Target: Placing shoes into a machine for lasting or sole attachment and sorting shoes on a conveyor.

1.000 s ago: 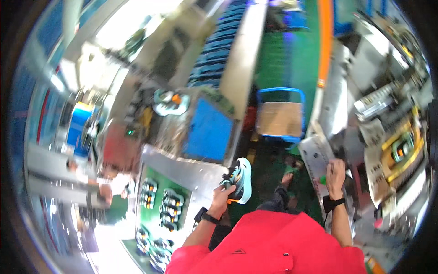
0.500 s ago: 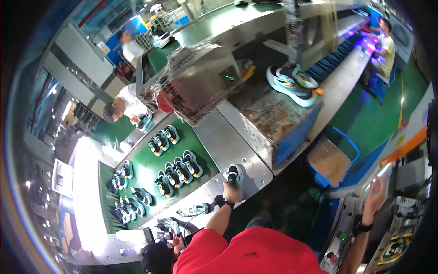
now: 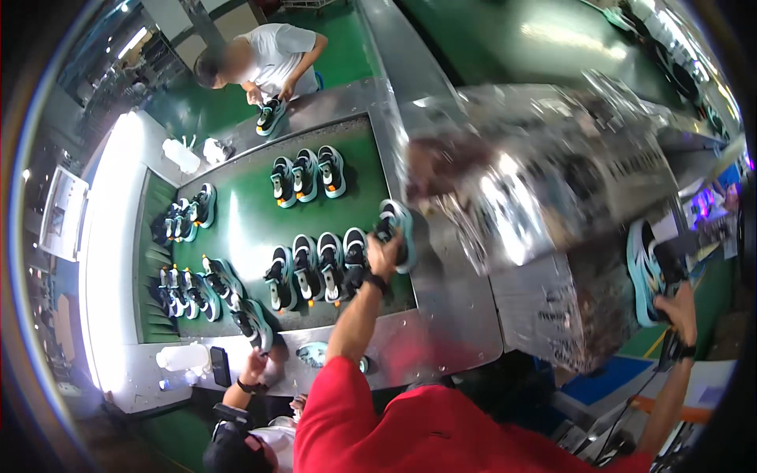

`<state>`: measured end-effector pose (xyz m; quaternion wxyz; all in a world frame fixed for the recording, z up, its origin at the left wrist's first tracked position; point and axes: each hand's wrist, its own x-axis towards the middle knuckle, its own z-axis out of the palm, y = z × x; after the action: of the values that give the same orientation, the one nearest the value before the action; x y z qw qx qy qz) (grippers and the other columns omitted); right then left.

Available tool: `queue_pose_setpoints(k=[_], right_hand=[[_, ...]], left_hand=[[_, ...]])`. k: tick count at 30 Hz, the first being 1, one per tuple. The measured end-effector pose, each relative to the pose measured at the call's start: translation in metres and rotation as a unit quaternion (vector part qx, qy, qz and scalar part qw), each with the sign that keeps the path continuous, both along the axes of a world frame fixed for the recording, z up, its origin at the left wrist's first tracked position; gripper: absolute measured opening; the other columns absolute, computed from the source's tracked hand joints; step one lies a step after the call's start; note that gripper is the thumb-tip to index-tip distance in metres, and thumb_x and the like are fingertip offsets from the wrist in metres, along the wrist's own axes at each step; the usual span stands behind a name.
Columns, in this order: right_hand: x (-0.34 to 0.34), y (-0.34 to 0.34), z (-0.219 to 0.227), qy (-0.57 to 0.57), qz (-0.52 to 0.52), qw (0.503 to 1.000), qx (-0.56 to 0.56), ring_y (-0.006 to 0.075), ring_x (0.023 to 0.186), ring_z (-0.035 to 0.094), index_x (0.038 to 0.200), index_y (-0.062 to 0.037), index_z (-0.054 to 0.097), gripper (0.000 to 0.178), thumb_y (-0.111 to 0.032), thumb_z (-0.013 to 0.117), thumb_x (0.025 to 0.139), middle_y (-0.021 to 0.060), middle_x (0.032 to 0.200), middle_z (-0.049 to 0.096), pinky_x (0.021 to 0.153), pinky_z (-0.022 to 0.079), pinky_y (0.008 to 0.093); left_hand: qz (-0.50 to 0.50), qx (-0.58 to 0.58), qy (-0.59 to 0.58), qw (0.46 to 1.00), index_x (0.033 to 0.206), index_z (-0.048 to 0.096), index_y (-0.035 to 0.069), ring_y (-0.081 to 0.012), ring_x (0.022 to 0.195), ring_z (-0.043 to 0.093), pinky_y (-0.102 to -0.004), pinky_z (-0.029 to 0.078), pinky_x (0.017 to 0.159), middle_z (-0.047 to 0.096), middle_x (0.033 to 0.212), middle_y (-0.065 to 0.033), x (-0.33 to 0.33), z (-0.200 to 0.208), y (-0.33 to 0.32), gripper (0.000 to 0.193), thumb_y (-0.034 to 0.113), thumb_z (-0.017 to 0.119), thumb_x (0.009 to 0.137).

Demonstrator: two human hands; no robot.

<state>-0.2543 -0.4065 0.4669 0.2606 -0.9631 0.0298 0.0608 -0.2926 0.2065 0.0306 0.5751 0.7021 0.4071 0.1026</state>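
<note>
My left hand is closed on the side of a black, white and pale-blue sneaker, at the right edge of the green belt. Over on the far right, my right hand grips a second sneaker with a pale-blue sole, next to the foil-wrapped machine. The fingertips of both hands are partly hidden by the shoes. Several matching sneakers stand in a row on the belt just left of my left hand.
More sneakers stand in groups on the green belt. A co-worker in white handles a shoe across the table. At lower left, another person's hand touches a sneaker. White bottles stand near the bright lamp.
The view has turned right. My left hand has carried its sneaker from the metal tabletop to the belt's edge. My right hand, empty before, now grips the sneaker at the machine.
</note>
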Motion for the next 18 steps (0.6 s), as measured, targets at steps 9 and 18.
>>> queue_pose_setpoints(k=[9, 18], right_hand=[[-0.010, -0.087, -0.059, -0.099, -0.062, 0.989, -0.087, 0.0269, 0.117, 0.049, 0.130, 0.0050, 0.047, 0.066, -0.006, 0.070, 0.069, 0.0184, 0.125, 0.053, 0.104, 0.035, 0.0342], [0.020, 0.056, 0.019, -0.097, -0.028, 0.993, -0.060, 0.0240, 0.113, 0.056, 0.124, -0.0018, 0.054, 0.070, -0.012, 0.078, 0.060, 0.0124, 0.118, 0.062, 0.103, 0.039, 0.0340]], left_hand=[[-0.032, 0.236, 0.021, 0.971, 0.118, 0.044, -0.005, -0.0441, 0.093, 0.063, -0.0506, 0.050, 0.083, 0.064, 0.102, -0.0293, 0.195, 0.007, 0.135, 0.055, 0.022, 0.065, 0.076], [-0.196, 0.137, -0.126, 0.963, 0.121, 0.050, -0.008, -0.0310, 0.100, 0.062, -0.0445, 0.051, 0.083, 0.061, 0.118, -0.0224, -0.031, -0.001, 0.013, 0.036, 0.014, 0.055, 0.092]])
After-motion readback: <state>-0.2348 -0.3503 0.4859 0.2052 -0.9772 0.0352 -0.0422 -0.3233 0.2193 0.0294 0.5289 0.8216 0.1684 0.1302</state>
